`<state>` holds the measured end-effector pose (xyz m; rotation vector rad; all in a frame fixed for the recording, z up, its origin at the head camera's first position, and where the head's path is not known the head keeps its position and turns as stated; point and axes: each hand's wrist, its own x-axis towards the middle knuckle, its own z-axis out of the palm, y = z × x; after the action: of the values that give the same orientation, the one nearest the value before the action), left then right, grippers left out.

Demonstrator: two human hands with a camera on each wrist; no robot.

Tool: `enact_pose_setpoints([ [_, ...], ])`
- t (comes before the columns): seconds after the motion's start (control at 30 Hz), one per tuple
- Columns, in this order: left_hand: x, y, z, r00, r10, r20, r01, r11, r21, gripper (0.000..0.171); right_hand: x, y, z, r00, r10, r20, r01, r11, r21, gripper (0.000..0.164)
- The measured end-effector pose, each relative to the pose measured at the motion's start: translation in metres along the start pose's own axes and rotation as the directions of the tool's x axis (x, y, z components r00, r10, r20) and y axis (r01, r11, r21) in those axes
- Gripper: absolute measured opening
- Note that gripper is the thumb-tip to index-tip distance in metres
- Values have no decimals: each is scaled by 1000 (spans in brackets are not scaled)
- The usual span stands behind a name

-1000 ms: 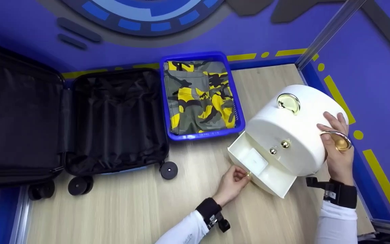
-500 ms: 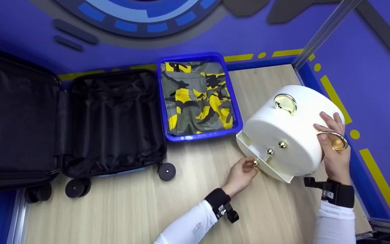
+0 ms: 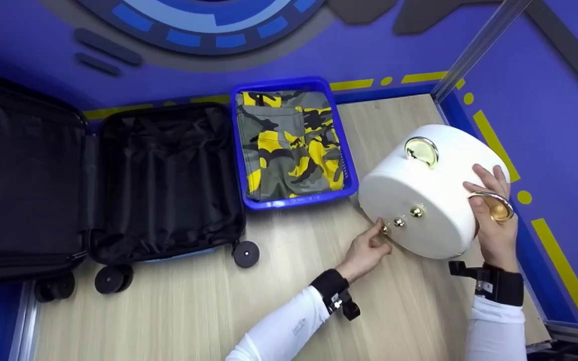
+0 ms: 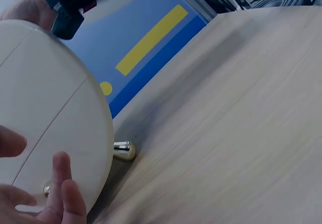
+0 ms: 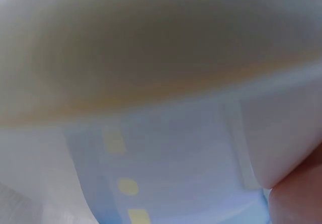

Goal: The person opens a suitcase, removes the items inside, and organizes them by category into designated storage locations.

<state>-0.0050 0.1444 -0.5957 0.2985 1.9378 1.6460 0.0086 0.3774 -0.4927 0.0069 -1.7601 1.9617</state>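
Observation:
A white round-sided drawer box (image 3: 434, 170) with gold rings on its side and several gold knobs on its front lies tilted at the right of the head view. At its front, the fingers of my left hand (image 3: 367, 250) touch the lowest knob (image 3: 385, 229). The left wrist view shows those fingers fairly straight beside a knob (image 4: 47, 189). My right hand (image 3: 500, 235) holds the box's right side, fingers spread over the white surface and thumb by a gold ring (image 3: 502, 213). In the right wrist view the pale box wall (image 5: 161, 48) blurs across the top.
A blue basket (image 3: 296, 202) with folded yellow, grey and black camouflage cloth (image 3: 289, 145) stands left of the box. Farther left lies an opened black suitcase (image 3: 168, 185) on wheels. Blue wall panels (image 3: 545, 125) border the wooden tabletop (image 3: 269, 271) at the back and right.
The lowest drawer, pulled out with a white item inside, has slid back into the box. My left hand moved up and right with it, and its fingers straightened. The right hand keeps its hold.

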Motion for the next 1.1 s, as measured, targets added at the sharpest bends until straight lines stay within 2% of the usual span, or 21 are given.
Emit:
enact_pose_setpoints([
  [0.23, 2, 0, -10, 998, -20, 53, 20, 1000, 3, 72, 0, -7, 9, 1000, -25, 16, 25, 1000, -12, 27],
  [0.43, -7, -1, -18, 1000, 16, 9, -17, 999, 44, 70, -1, -15, 18, 999, -31, 12, 31, 999, -31, 26],
  [0.63, -34, -3, -40, 993, 112, -25, -108, 987, 121, 65, 6, -12, 22, 1000, -5, -25, 4, 999, -33, 31],
  [0.73, -54, -7, -56, 978, 204, -36, -195, 965, 176, 62, 16, -8, 26, 999, 18, -35, -19, 999, -30, 39],
  [0.8, -68, -9, -67, 958, 282, -44, -268, 942, 201, 60, 23, -4, 30, 999, 15, -45, -17, 998, -52, 43],
  [0.87, -82, -10, -79, 926, 372, -67, -347, 907, 239, 59, 33, -1, 36, 998, 11, -64, -17, 995, -103, 44],
  [0.97, -102, -11, -97, 855, 505, -118, -445, 830, 335, 58, 50, 4, 48, 996, -3, -88, -13, 983, -184, 44],
  [1.03, -114, -12, -111, 801, 577, -160, -475, 775, 416, 56, 61, 8, 57, 996, 2, -90, -24, 969, -245, 44],
  [1.1, -125, -15, -124, 761, 617, -200, -474, 740, 477, 55, 72, 12, 64, 997, -2, -76, -20, 956, -293, 45],
])
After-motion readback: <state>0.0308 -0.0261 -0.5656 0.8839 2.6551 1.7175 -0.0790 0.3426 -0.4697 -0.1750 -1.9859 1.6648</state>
